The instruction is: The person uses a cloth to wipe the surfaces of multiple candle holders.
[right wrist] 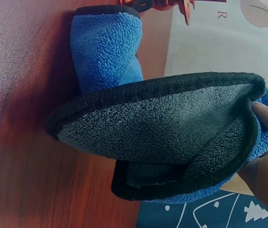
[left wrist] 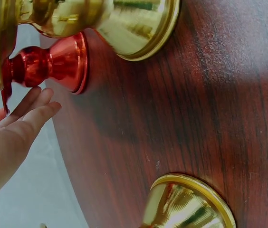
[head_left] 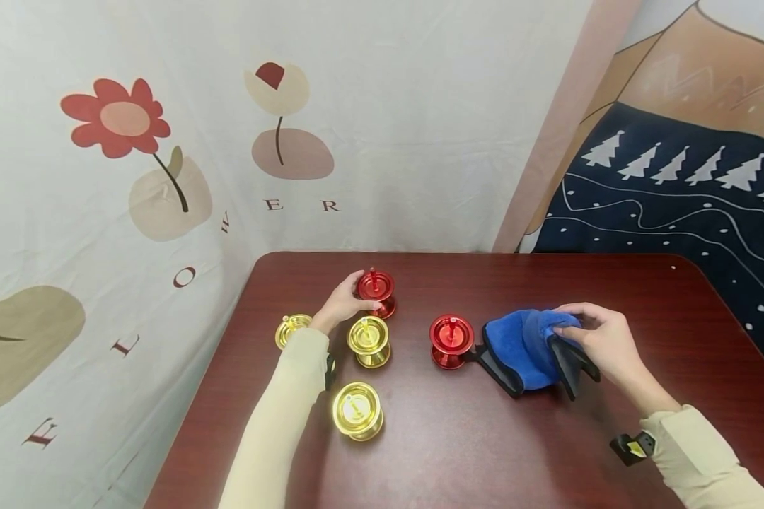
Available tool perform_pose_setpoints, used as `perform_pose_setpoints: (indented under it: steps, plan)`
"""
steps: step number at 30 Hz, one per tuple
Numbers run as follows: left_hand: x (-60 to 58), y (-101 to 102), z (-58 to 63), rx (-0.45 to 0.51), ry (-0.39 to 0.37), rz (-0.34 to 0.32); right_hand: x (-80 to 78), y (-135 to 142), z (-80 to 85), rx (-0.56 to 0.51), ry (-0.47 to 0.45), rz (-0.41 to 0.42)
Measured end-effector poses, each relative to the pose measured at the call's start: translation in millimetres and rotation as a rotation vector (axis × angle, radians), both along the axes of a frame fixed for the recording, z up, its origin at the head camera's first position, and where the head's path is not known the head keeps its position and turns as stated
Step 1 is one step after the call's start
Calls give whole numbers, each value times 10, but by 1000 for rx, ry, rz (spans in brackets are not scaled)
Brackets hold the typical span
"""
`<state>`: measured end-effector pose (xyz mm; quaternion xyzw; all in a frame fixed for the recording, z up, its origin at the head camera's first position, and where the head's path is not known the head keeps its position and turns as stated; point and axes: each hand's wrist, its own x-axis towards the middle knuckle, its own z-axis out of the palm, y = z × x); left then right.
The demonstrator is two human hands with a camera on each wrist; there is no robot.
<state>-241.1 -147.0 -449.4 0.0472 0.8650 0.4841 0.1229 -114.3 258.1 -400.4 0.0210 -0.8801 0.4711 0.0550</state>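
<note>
My left hand (head_left: 344,300) is at the back left of the table, thumb and fingers on either side of the dish of a shiny red candle holder (head_left: 385,307) with a thin pin in its middle. In the left wrist view, its fingers (left wrist: 34,116) lie alongside the red stem, behind a gold holder. With thumb and fingers, my right hand (head_left: 611,346) pinches a bunched blue cloth (head_left: 516,343) with black edging and a grey underside. In the right wrist view, part of the cloth (right wrist: 148,128) hangs in folds from the fingers. A second red candle holder (head_left: 451,339) stands beside the cloth's left end.
Gold candle holders stand near my left forearm: one (head_left: 368,343) in front of the hand, one (head_left: 358,413) nearer me, and one (head_left: 286,326) partly hidden behind the wrist. The dark red-brown table (head_left: 471,452) ends at printed fabric walls (head_left: 420,141) behind.
</note>
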Motion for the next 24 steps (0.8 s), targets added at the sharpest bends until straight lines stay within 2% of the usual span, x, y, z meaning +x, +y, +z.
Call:
perform_pose_setpoints:
  steps: [5, 10, 15, 18, 21, 24]
  plan:
    - [-13, 23, 6, -66, 22, 24, -3, -5, -3, 2, -10, 3]
    - [-19, 24, -10, -86, 49, 51, 1, -12, -6, -17, -22, 13]
    - [-9, -9, -30, -58, 88, 84, 3, -12, -5, -22, -26, 13]
    - [-7, -39, -20, -3, 96, 119, 1, -10, 0, -18, -26, 13]
    - [-5, -68, 31, 47, 102, 146, -5, -9, 4, -8, -23, 11]
    - [3, -89, 132, 64, 121, 158, -14, -6, 17, -4, -17, 9]
